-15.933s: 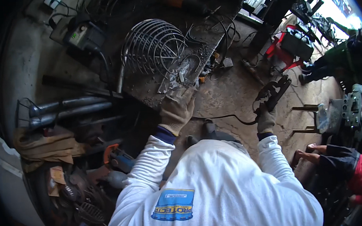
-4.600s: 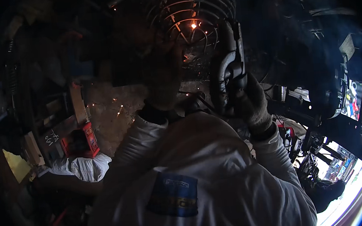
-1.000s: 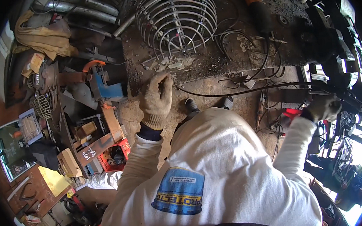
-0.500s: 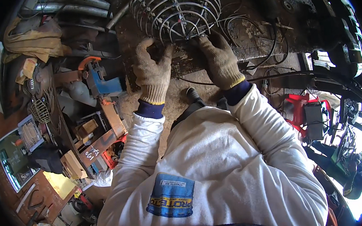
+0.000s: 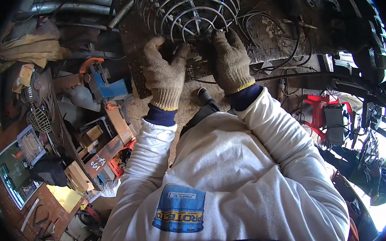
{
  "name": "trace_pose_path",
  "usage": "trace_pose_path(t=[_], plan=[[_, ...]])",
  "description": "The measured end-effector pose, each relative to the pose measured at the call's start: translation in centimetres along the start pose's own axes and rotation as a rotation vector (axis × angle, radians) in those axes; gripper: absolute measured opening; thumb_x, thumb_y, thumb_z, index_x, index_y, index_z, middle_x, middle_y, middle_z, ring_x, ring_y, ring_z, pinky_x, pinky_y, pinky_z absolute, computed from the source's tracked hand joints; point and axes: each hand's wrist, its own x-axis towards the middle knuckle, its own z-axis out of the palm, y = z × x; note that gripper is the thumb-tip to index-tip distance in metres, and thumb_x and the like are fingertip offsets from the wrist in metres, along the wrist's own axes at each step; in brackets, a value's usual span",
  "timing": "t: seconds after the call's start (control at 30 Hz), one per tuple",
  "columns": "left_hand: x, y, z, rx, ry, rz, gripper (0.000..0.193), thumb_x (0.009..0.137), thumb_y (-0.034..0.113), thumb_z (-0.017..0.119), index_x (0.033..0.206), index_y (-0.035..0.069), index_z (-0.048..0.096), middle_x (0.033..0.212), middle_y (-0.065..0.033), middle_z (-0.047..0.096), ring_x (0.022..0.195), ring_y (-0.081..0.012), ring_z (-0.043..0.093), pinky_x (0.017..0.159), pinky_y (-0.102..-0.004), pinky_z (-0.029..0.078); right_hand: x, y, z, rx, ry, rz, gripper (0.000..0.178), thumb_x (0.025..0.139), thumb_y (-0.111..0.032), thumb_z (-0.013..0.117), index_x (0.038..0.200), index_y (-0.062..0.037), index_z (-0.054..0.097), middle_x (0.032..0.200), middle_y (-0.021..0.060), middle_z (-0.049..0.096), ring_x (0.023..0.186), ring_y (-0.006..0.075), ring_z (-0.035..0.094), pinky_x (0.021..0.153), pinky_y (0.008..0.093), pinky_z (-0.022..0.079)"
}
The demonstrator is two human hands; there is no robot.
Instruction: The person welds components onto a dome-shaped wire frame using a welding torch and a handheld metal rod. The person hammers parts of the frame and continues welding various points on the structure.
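Note:
A round wire cage (image 5: 188, 7) of bent steel rods stands on a dirty metal workbench (image 5: 267, 28) at the top of the view. Both my hands wear knit work gloves. My left hand (image 5: 164, 75) lies against the cage's lower rim on its left side, thumb up and fingers curled at the wires. On the right side of the same rim, my right hand (image 5: 230, 61) has its fingertips hooked on the wires. My white sleeves and chest fill the lower half of the view.
A blue power tool (image 5: 106, 84) and scrap wood lie on a cluttered shelf to the left. Steel pipes (image 5: 71, 7) lie at top left. Black cables (image 5: 283, 54) run over the bench. At right are a red stool (image 5: 314, 111) and another person (image 5: 379, 183).
My right hand came in from the far right to the cage rim. My left hand moved up from the bench top to the cage. Both stay on the rim.

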Motion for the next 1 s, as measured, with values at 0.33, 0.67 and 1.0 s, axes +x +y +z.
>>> trace_pose_path(t=[0.33,0.67,1.0], plan=[[0.2,-0.3,0.2,-0.036,0.025,-0.016,0.056,0.075,0.028,0.087,0.115,0.003,0.058,0.106,-0.0144,0.066,0.094,-0.0271,0.065,0.085,-0.0386,0.052,0.3,0.4,0.2,0.036,0.075,0.038,0.031,0.102,-0.021,0.055,0.124,-0.0004,0.052,0.112,0.0143,0.067,0.101,0.0254,0.069,0.084,0.0340,0.058],[0.6,0.3,-0.1,-0.037,-0.007,-0.023,0.051,0.076,0.025,0.086,0.108,0.000,0.056,0.099,-0.0133,0.065,0.089,-0.0250,0.064,0.082,-0.0376,0.051,1.0,0.8,0.5,0.129,0.122,0.053,0.025,0.102,-0.019,0.055,0.118,-0.0013,0.057,0.107,0.0126,0.068,0.094,0.0238,0.070,0.080,0.0326,0.059],[0.6,0.2,-0.1,0.010,0.019,0.038,0.050,0.077,0.028,0.086,0.107,-0.001,0.057,0.095,-0.0128,0.065,0.084,-0.0232,0.064,0.079,-0.0364,0.051,0.6,0.8,-0.2,0.161,-0.008,0.026,0.026,0.103,-0.020,0.052,0.122,-0.0025,0.056,0.109,0.0121,0.067,0.098,0.0267,0.068,0.090,0.0364,0.056]])
